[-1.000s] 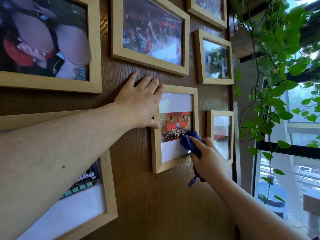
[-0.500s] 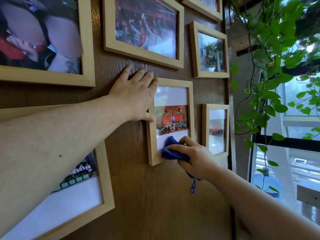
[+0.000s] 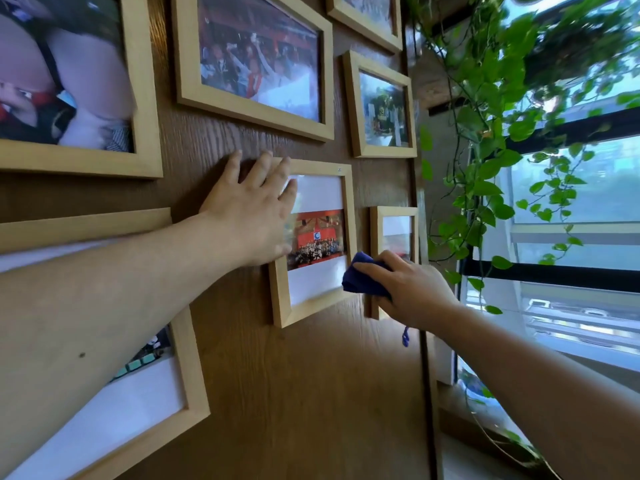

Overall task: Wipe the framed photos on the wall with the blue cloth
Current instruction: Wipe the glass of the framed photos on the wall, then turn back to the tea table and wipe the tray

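Left hand [image 3: 247, 216] lies flat, fingers spread, on a light wooden picture frame [image 3: 313, 311] while right hand [image 3: 412, 291] clutches a bunched blue cloth [image 3: 362, 280] at its right edge.

1. Seven light wooden photo frames on the brown wood-grain wall [image 3: 294, 393]: large one top left [image 3: 145, 98], wide one top centre [image 3: 254, 114], cropped one at top edge [image 3: 363, 27], small upright one [image 3: 351, 105], middle one with a red group photo [image 3: 278, 303], narrow one beside it [image 3: 375, 220], large one lower left [image 3: 188, 375].
2. Two bare hands: left hand [image 3: 249, 216], right hand [image 3: 415, 292].
3. One blue cloth [image 3: 362, 277].
4. One trailing green vine plant [image 3: 491, 140].
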A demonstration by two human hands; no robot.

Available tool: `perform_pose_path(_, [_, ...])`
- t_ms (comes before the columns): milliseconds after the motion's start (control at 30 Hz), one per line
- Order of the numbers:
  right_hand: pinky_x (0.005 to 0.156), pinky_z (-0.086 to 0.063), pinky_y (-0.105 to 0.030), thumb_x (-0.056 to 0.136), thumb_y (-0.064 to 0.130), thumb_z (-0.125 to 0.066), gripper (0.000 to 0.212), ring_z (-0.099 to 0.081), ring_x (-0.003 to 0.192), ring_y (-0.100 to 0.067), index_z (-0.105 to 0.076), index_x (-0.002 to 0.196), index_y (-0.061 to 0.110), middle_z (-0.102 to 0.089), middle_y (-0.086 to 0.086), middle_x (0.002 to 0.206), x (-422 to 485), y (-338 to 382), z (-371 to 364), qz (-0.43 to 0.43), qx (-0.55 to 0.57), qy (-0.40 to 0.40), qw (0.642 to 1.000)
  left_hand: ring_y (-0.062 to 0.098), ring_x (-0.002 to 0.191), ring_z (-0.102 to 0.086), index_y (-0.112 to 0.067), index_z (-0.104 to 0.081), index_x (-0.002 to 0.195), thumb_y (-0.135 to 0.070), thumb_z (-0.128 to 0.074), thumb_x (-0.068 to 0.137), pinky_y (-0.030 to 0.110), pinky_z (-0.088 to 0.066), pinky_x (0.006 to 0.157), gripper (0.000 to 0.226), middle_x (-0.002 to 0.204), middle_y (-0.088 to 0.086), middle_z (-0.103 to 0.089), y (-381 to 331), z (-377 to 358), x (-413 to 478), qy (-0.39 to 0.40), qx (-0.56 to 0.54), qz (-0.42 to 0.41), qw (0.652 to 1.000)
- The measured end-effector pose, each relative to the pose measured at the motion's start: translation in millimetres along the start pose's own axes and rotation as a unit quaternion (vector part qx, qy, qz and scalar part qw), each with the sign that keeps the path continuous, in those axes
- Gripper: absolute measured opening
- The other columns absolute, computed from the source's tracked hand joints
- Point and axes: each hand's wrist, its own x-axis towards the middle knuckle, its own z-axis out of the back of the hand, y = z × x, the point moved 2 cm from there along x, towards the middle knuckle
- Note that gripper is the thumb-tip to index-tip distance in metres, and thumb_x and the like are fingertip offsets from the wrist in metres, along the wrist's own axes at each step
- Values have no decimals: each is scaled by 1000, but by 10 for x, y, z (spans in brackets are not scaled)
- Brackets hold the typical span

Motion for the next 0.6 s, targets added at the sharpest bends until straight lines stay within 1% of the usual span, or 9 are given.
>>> perform_pose_path(67, [50,-40,-30,85,36,-55,55,-55,71,-21,-36,136,31,-50,0,110,-76,23,133,-3,-22,-3,1000,34,146,-5,-11,-14,149,-65,-37,86,61,-8,115,86,159,18,-9,-91,24,-94,-48,-14,-37,998])
perform_pose_path(133, [50,-34,-28,84,35,-55,53,-57,71,-23,-38,135,29,-52,-2,110,-202,54,289,-11,-37,-2,999,33,143,-18,-8,-24,146,-60,-33,87,59,-14,115,79,155,20,-24,-197,76,-190,-96,-48,-73,991])
perform_pose_path(200, [50,-34,-27,83,34,-55,53,-58,73,-25,-41,134,28,-54,-3,110,-362,90,455,-19,-46,0,999,33,140,-27,-7,-29,144,-57,-33,88,55,-23,114,75,152,20,-33,-317,113,-274,-121,-96,-105,982])
perform_pose_path(300, [47,-38,-29,80,31,-59,52,-60,71,-30,-46,131,24,-56,-6,107,-627,143,718,-33,-70,11,997,32,135,-38,-7,-36,141,-56,-39,87,50,-32,110,74,147,18,-42,-539,168,-422,-150,-169,-139,964])
perform_pose_path(367, [48,-40,-30,80,30,-60,52,-61,70,-32,-50,130,22,-58,-8,106,-845,172,907,-55,-98,31,993,32,134,-40,-8,-38,141,-56,-42,87,51,-35,109,72,145,16,-45,-717,222,-520,-162,-216,-162,949])
perform_pose_path(467, [46,-40,-30,77,26,-65,52,-61,67,-33,-55,127,20,-60,-10,102,-1200,254,1186,-91,-131,40,986,29,136,-37,-10,-35,143,-56,-42,88,48,-32,111,72,147,13,-42,-986,302,-639,-175,-259,-201,928])
perform_pose_path(600, [44,-44,-32,73,25,-66,53,-59,63,-31,-57,126,19,-61,-10,98,-1816,403,1568,-139,-180,64,972,31,133,-39,-8,-37,141,-54,-45,88,49,-33,109,71,144,15,-45,-1358,524,-811,-194,-326,-250,891])
